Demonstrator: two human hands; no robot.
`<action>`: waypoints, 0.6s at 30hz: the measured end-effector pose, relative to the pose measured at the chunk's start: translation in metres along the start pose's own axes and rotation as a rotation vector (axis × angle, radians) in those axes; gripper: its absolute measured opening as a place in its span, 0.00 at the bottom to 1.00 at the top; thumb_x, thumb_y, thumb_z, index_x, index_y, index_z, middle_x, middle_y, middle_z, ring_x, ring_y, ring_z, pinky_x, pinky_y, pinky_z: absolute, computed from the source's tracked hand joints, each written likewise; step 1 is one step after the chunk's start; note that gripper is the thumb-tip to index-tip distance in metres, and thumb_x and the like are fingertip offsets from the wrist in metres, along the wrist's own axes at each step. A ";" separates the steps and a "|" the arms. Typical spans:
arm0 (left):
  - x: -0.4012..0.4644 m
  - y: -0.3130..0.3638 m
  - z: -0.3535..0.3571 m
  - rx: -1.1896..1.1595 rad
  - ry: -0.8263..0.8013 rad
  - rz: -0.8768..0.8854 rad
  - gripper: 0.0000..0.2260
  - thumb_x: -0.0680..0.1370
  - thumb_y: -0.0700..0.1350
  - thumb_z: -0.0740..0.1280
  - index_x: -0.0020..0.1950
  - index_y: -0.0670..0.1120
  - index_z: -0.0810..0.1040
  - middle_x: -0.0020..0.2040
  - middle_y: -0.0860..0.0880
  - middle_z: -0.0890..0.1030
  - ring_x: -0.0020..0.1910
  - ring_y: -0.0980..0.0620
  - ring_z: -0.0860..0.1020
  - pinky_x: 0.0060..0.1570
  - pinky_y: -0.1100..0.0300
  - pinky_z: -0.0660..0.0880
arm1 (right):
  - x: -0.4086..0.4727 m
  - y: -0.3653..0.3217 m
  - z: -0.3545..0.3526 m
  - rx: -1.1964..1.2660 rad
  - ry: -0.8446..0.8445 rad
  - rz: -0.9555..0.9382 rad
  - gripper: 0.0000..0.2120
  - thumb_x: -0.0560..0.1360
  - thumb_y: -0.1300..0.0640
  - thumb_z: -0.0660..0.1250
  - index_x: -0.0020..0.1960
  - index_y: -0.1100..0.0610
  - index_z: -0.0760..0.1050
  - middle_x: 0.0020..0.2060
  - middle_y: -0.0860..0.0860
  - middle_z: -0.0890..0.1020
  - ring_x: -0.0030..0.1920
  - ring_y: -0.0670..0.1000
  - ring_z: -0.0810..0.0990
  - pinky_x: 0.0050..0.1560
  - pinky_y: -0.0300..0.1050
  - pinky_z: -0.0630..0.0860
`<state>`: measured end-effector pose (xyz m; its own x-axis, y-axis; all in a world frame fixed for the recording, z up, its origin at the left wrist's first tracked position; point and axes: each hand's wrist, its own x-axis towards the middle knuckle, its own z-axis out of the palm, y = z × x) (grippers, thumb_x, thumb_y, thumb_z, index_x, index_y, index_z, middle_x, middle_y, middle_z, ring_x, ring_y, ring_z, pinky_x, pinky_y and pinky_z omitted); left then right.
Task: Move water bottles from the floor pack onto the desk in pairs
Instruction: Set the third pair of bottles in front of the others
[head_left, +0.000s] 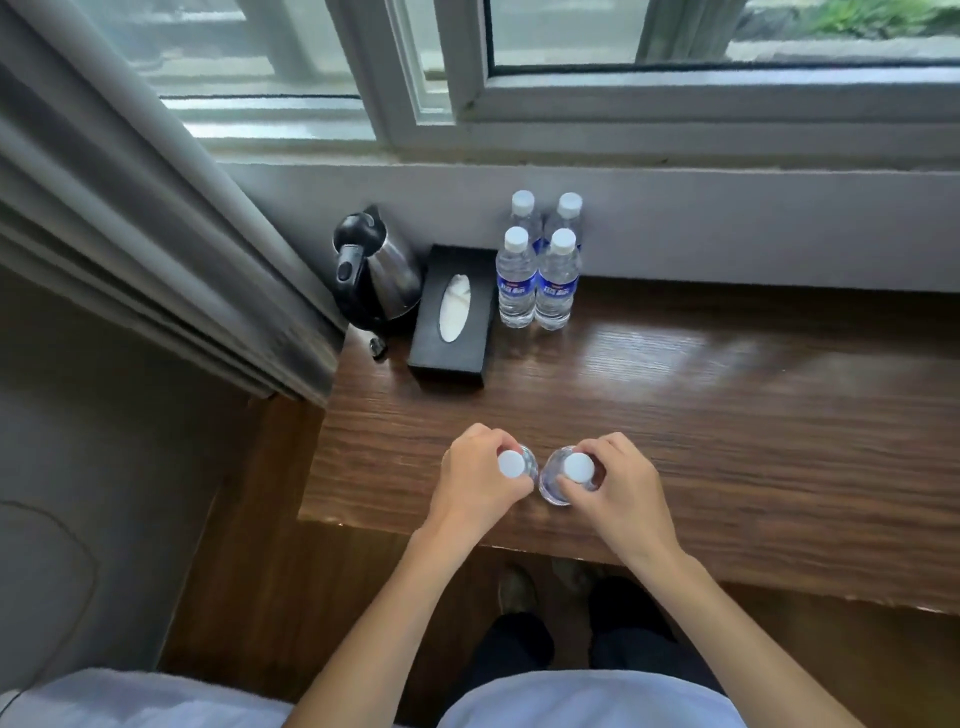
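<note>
1. The left hand (475, 480) grips the neck of one water bottle (522, 464), fingers curled under its white cap.
2. The right hand (618, 486) grips a second bottle (556, 480) the same way, just beside the first.
3. Both held bottles are upright at the near edge of the wooden tabletop (701, 415), well in front of the tissue box (453, 317); whether their bases touch the wood I cannot tell.
4. Four more bottles (537, 270) stand in a tight cluster just right of the tissue box, against the wall.
5. A steel kettle (376, 267) sits just left of the tissue box.
</note>
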<state>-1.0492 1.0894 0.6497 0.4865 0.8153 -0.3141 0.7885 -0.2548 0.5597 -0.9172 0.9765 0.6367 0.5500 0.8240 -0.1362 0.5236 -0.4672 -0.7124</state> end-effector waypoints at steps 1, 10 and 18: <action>0.002 -0.001 -0.001 0.001 -0.018 0.015 0.11 0.67 0.46 0.77 0.47 0.50 0.81 0.46 0.55 0.76 0.44 0.55 0.74 0.35 0.72 0.65 | -0.001 -0.002 0.003 0.002 0.018 0.015 0.10 0.67 0.54 0.75 0.46 0.52 0.78 0.41 0.44 0.75 0.39 0.42 0.75 0.35 0.31 0.68; 0.020 -0.014 0.001 -0.007 -0.070 0.106 0.12 0.65 0.47 0.77 0.46 0.53 0.78 0.47 0.55 0.77 0.44 0.55 0.76 0.36 0.68 0.70 | 0.004 -0.006 0.022 -0.021 0.083 0.107 0.11 0.68 0.55 0.75 0.49 0.53 0.78 0.44 0.46 0.75 0.42 0.45 0.75 0.38 0.30 0.68; 0.014 -0.032 0.023 0.002 -0.010 0.301 0.15 0.71 0.50 0.73 0.56 0.54 0.76 0.54 0.54 0.71 0.56 0.56 0.70 0.50 0.61 0.76 | 0.002 -0.003 0.023 -0.112 0.085 0.114 0.15 0.70 0.50 0.73 0.54 0.51 0.76 0.47 0.45 0.75 0.46 0.46 0.76 0.40 0.40 0.76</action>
<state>-1.0591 1.0975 0.6098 0.7021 0.6979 -0.1414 0.6089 -0.4854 0.6274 -0.9321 0.9872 0.6228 0.6607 0.7356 -0.1493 0.5212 -0.5927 -0.6140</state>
